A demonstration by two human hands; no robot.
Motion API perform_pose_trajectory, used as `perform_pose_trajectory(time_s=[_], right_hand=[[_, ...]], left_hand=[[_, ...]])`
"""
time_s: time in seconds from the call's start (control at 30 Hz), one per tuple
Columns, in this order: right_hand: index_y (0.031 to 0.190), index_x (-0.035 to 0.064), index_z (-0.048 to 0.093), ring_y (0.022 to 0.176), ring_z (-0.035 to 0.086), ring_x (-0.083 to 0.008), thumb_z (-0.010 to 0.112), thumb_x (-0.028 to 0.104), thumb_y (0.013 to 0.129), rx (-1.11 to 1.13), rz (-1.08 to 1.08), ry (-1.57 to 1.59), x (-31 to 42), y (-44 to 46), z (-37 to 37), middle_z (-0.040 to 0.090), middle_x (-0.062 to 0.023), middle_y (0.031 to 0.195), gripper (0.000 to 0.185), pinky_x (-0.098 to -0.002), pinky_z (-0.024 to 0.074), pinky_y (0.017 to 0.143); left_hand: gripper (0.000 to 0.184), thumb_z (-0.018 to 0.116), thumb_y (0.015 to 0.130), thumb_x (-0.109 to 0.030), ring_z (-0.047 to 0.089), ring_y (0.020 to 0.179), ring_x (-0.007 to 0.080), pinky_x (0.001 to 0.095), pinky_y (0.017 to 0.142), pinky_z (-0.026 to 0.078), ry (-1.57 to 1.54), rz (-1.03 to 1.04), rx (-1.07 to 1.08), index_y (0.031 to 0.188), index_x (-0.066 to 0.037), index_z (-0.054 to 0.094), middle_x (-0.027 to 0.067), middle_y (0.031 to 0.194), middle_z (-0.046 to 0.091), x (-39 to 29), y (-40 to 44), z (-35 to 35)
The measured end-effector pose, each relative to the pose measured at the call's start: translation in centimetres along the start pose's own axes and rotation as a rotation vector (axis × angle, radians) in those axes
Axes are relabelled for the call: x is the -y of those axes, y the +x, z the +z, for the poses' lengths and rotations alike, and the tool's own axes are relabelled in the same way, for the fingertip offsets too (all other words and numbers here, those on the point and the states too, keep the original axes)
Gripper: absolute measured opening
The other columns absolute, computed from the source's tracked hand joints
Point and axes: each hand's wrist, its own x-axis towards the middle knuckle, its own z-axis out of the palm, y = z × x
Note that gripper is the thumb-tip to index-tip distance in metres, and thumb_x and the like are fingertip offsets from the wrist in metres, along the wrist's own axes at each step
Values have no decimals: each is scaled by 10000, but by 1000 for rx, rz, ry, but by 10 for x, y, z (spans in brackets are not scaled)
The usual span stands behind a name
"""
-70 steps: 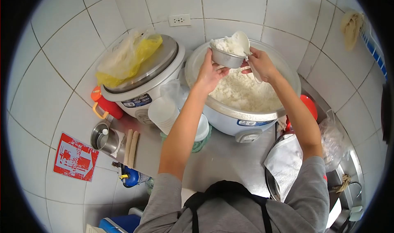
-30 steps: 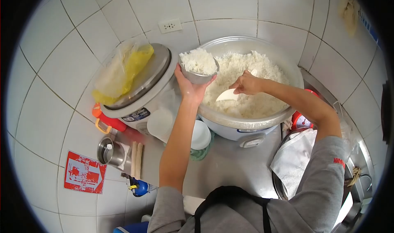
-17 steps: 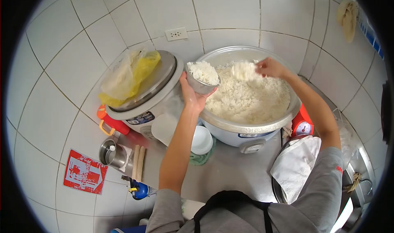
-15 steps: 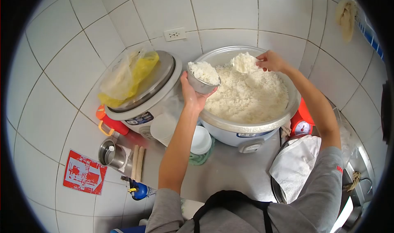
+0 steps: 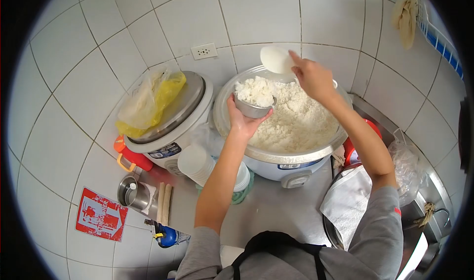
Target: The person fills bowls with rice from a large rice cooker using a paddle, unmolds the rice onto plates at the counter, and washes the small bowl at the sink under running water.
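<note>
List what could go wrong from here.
1. The rice is heaped above the rim of the metal bowl, so some might spill if the left hand tips it.
2. The right hand holds the white paddle up near the bowl; a careless swing might knock rice off the heap.
3. The stacked white containers appear beside the left forearm, which could perhaps bump them.

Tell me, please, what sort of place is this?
Probably a commercial kitchen: a large open cooker holds plenty of rice, a second large cooker stands beside it, and white containers are stacked nearby.
</note>
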Motion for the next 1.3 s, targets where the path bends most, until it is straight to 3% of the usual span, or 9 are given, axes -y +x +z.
perform_pose_trajectory(time_s=[0.13,0.27,0.6,0.73,0.9,1.0,1.1,1.23,1.3], right_hand=[[1149,104,517,612,591,-230,479,277,855,362,-115,538,-3,-20,16,590,-166,656,343,-341,450,589],[1130,69,530,544,511,-202,446,271,878,219,-51,744,17,-47,37,567,-182,631,333,-318,434,604],[1114,83,542,645,589,-272,446,306,867,627,49,368,-10,-40,21,607,-187,760,346,-337,451,619],[1076,96,575,562,542,-229,455,335,862,448,282,824,17,-42,-7,613,-184,822,343,-333,447,592],[1110,68,542,600,532,-198,434,346,874,280,39,738,19,-62,39,613,-184,854,381,-311,450,543],[1099,48,537,684,579,-245,425,324,879,643,381,700,12,-43,18,602,-196,897,370,-336,460,642],[1076,43,542,741,593,-266,420,316,877,702,608,994,-13,-28,26,597,-173,941,359,-341,473,624],[976,59,583,608,533,-160,407,311,875,149,10,787,14,-62,59,610,-101,906,324,-276,439,464],[1077,99,550,520,455,-114,404,323,886,523,206,725,-8,-42,32,586,-65,796,329,-255,398,457]], left_hand=[[537,211,834,-519,385,1102,294,512,850,344,-26,-67,73,1211,-166,357,98,1242,368,-5,5,-10],[533,214,813,-524,422,1063,269,499,811,353,110,-28,54,1148,-157,408,88,1168,435,3,-7,6],[532,237,803,-505,417,1064,282,536,824,337,263,111,-172,1155,-143,402,98,1171,438,6,4,5],[529,260,791,-490,422,1054,280,524,798,362,314,201,-219,1152,-131,404,102,1167,436,3,9,13],[548,262,780,-507,424,1049,269,505,806,346,275,152,-168,1158,-136,403,79,1177,433,9,16,9],[551,257,777,-513,419,1061,269,510,824,328,254,135,-158,1165,-150,404,68,1186,434,14,5,1],[549,252,779,-504,408,1086,276,516,832,330,233,163,-112,1173,-156,409,69,1201,429,10,4,4],[544,254,783,-492,394,1109,288,519,832,339,240,162,-127,1180,-152,405,79,1217,414,12,-1,9],[542,245,801,-477,380,1126,300,540,859,319,249,105,-96,1203,-140,385,97,1242,388,9,-3,9]])
